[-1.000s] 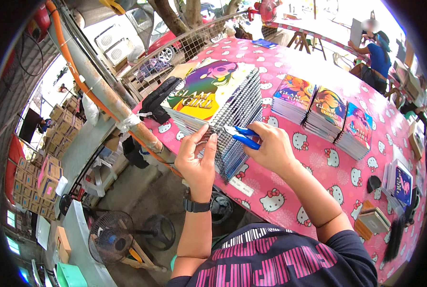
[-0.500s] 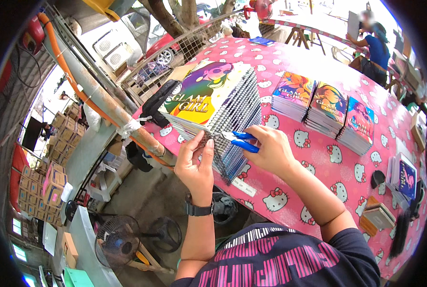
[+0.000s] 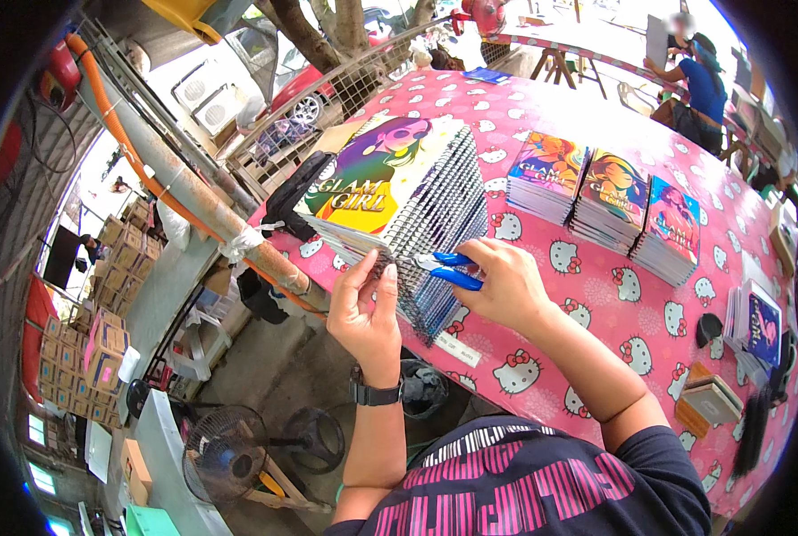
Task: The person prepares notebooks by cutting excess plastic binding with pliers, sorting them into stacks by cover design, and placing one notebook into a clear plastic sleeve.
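Note:
A tall stack of spiral notebooks [image 3: 363, 183] with colourful illustrated covers stands at the table's near left edge, its wire-bound side facing right. My left hand [image 3: 368, 308] is at the stack's near corner, thumb and fingers closed around the dark coil end of a notebook. In my right hand [image 3: 511, 286] are pliers [image 3: 457, 268] with blue handles. Their metal tips point left at the coils near my left thumb; whether the jaws touch a wire is too small to tell.
Smaller notebook piles [image 3: 609, 192] stand right of the stack on the pink patterned table [image 3: 560, 304]. Farther right lie more notebooks [image 3: 761, 326] and a black brush [image 3: 752, 433]. A rusty pole [image 3: 278, 268] and a fan [image 3: 229, 456] are left. A person [image 3: 703, 89] sits far right.
The pliers and my right hand have shifted slightly down along the coils. My left hand keeps its place at the stack's corner.

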